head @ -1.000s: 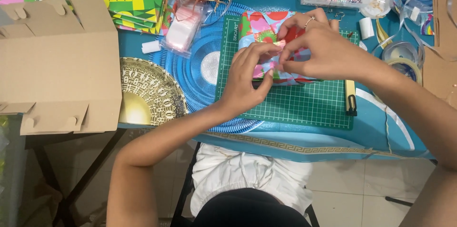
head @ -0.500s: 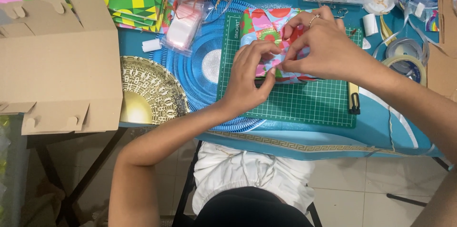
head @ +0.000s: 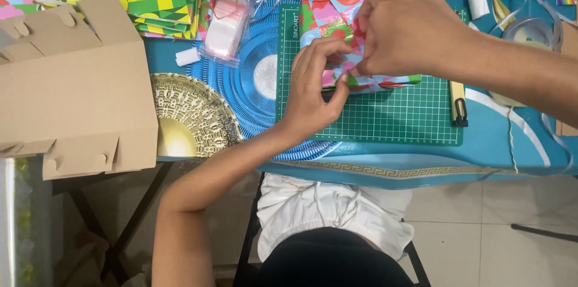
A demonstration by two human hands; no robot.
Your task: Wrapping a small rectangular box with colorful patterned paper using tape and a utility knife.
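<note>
A gift (head: 330, 17) wrapped in bright paper lies on a green mat (head: 385, 112), at the far side of it. Both hands are on the gift.

The left hand (head: 313, 91) comes up from the near side. Its fingers (head: 328, 49) curl over the top of the gift, and its thumb presses on the near edge of the paper. So the gift sits under the fingers and in front of the thumb, pinched between them.

The right hand (head: 409, 28) reaches in from the right and covers the right part of the gift. Its fingers are bent down and close together, pressing on the paper next to the left fingers. The tips of the two hands almost touch. A thin fold of paper sticks out to the right under this hand, flat on the mat.

Left of the mat are a blue round plate (head: 253, 82) and a gold plate (head: 186, 118). A brown box (head: 72, 82) lies farther left. A small knife (head: 459, 103) lies just right of the mat. A tape roll (head: 530, 31) is near the right arm.
</note>
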